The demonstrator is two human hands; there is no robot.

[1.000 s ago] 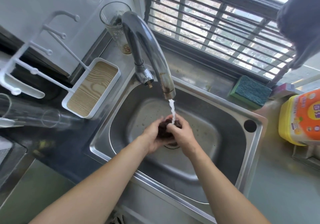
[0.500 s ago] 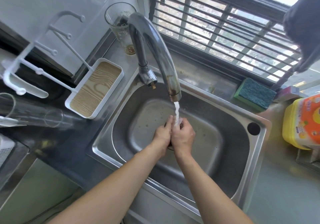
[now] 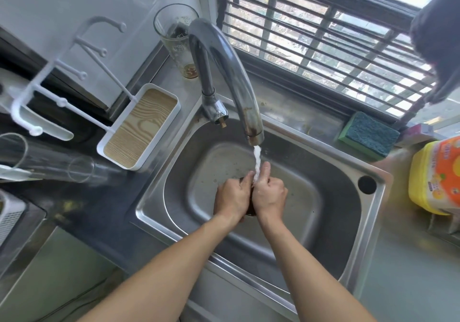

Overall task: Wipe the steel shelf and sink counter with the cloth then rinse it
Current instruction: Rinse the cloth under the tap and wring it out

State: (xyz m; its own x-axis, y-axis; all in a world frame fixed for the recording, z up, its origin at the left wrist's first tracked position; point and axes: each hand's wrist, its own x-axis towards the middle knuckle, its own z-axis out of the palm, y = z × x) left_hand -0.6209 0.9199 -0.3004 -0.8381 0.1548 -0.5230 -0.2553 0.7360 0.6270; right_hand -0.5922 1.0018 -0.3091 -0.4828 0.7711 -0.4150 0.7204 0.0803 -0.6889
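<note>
You have the cloth point(image 3: 251, 206) bunched between your left hand point(image 3: 232, 198) and right hand point(image 3: 270, 196), fingers of both curled tight round it, over the middle of the sink point(image 3: 348, 234) so the faucet point(image 3: 225, 73) stream soaks it

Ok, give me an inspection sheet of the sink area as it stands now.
Surface: steel sink, basin wet; counter to the right.
Job's things: dark cloth mostly hidden between both hands, under the tap's running stream.
Clutter: glass behind the tap, white tray, green sponge, yellow bottle.
Hands: left hand and right hand grip the cloth.
Cables: nothing seen.
Surroundings: barred window, white rack.
</note>
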